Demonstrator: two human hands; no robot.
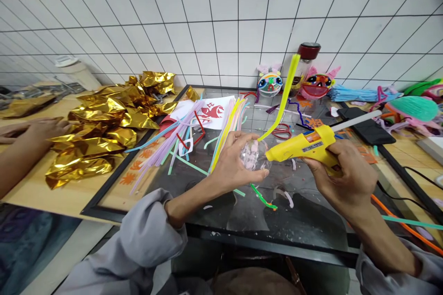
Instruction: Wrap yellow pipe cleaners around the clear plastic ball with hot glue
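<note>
A: What does the left hand (238,159) have?
B: A clear plastic ball (255,154), fingers and thumb curled round it, above the tabletop (38,189). A yellow pipe cleaner (284,101) rises by the fingertips; I can't tell whether it's pinched there.
A: And the right hand (342,179)?
B: Wrapped around the grip of a yellow glue gun (299,146), its nozzle right at the ball's side, a white glue stick (360,120) poking out the back.
A: Further out?
B: Red-handled scissors (284,135) behind the gun, lilac pipe cleaners (166,143) to the left, then crumpled gold foil (104,120).
</note>
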